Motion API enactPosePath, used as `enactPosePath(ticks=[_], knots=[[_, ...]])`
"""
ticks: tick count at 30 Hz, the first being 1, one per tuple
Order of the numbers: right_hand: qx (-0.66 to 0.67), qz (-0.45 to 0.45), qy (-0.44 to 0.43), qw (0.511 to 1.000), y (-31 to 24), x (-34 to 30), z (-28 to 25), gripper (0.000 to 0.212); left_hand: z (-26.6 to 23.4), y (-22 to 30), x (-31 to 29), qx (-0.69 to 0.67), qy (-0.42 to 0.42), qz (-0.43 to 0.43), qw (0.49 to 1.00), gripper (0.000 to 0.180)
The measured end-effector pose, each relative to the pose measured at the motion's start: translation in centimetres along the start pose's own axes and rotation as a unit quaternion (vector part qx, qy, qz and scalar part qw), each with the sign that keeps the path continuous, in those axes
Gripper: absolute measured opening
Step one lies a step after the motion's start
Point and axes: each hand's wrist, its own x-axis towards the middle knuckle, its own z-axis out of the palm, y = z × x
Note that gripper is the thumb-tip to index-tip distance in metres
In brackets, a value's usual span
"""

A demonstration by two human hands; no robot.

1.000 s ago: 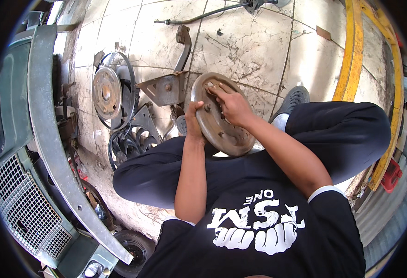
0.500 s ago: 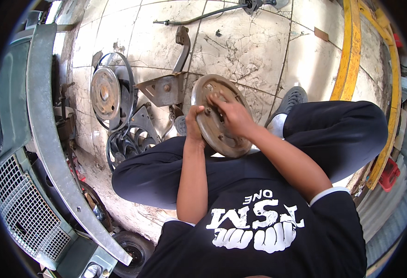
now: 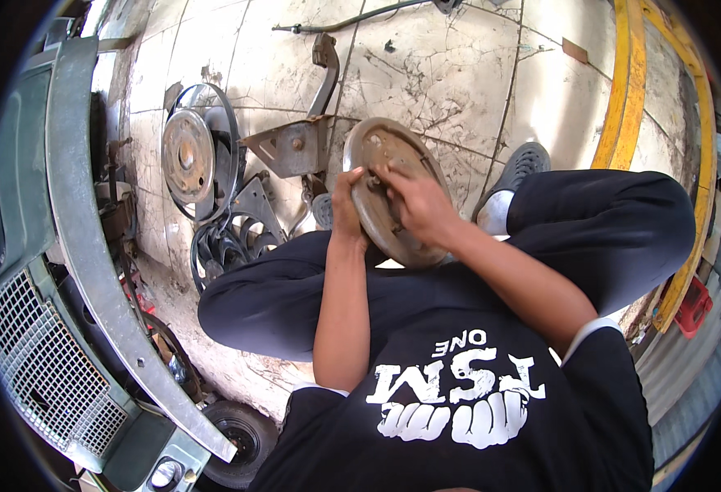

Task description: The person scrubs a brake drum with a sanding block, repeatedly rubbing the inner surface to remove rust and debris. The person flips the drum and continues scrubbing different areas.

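Note:
I hold a round, rusty metal backing plate [image 3: 387,164] upright above my lap. My left hand [image 3: 346,209] grips its left rim. My right hand [image 3: 414,205] lies across the plate's face, fingers pressed near its middle, where a small part sits that I cannot make out. My knees in dark trousers spread to either side below the plate.
A rusty bracket with a pedal arm [image 3: 295,139] lies on the cracked tiled floor just left of the plate. Further left are a round disc in a ring [image 3: 188,156] and a black fan [image 3: 229,238]. A vehicle's grey bumper and grille [image 3: 82,246] fill the left; a yellow frame [image 3: 631,82] runs along the right.
The plate has tilted more upright and both hands have shifted slightly on it, the right hand moving toward its middle. The view has drifted a little.

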Motion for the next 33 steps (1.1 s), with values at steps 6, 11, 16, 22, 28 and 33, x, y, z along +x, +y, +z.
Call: enactPosePath(ticks=[6,11,16,22,28,33], knots=[[0.002,0.003,0.011,1.0,2.5,3.5,-0.2,0.05,1.8,0.3,-0.6,-0.008,0.043,0.009,0.999,0.049],[-0.016,-0.037,0.011,0.999,1.2,0.2,0.2,0.044,1.0,0.1,-0.6,-0.023,0.052,0.031,0.998,0.049],[0.006,0.044,-0.014,0.999,0.7,2.3,0.3,0.043,0.9,0.1,0.0,-0.041,0.032,0.004,0.999,0.053],[-0.05,0.031,-0.011,0.998,0.4,2.4,0.8,0.045,1.9,0.5,-1.0,-0.034,0.034,0.012,0.999,0.058],[-0.009,-0.006,0.104,0.995,0.6,1.9,1.4,0.046,1.6,0.1,0.0,-0.032,0.036,0.007,0.999,0.057],[-0.004,0.06,0.035,0.998,0.1,1.0,0.6,0.045,0.4,-0.5,0.7,-0.002,0.028,0.004,1.0,0.055]])
